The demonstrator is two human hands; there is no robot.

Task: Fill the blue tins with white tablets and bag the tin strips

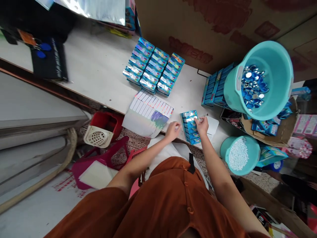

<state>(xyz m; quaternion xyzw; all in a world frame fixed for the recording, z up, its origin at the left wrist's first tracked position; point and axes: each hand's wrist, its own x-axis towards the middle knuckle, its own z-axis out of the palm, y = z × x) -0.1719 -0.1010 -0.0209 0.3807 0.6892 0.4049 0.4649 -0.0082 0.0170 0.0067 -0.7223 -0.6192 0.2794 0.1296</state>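
Observation:
At the table's near edge is a row of small blue boxes (191,127) with shiny tops, round blue shapes showing on several. My right hand (202,125) rests at its right side, fingers apart, one fingertip touching a box near the far end. To the left of the row, my left hand (173,131) is closed, thumb and fingertips together; whatever it pinches is too small to make out. Beside that hand, a sheet of shiny label strips (152,110) hangs partly over the edge. Behind the sheet, several similar boxes (151,67) stand in three rows.
At the right, a turquoise bucket (277,82) holds blue and silver round pieces, above a carton (279,140) of blue packets. Stacked blue boxes (214,87) stand beside it. A lower turquoise bucket (224,147) contains small white pieces. A red bin (116,122) sits below the table's left edge.

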